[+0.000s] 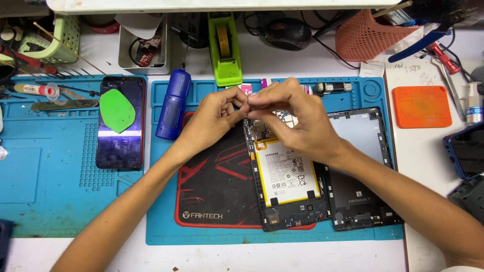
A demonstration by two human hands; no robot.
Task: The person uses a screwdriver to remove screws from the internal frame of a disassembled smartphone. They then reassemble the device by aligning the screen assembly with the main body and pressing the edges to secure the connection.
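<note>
At the far left, at about 9 o'clock, a dark phone (121,122) lies flat on a blue mat (45,171) with a green pick (117,110) on its screen. Just to its right a blue bottle (174,103) lies on its side. A green tape holder (225,48) sits at 12 o'clock.

The left hand (212,120) comes in from 7 o'clock, arm stretched up and to the right. Its fingers are pinched shut on something very small, too tiny to make out. The right hand (295,123) comes in from 4 o'clock and bends over the middle. Its fingertips meet the left ones and pinch the same tiny bit. Both hands hang just above the top of the open tablet (287,186).

The open tablet lies in the middle on a black and red pad (217,186), with its white and yellow battery (287,174) showing. The right hand hides its top part. The tablet's back cover (360,166) lies just beside it at 3 o'clock, partly under the right arm. An orange square (421,106) sits at 2 o'clock.
</note>
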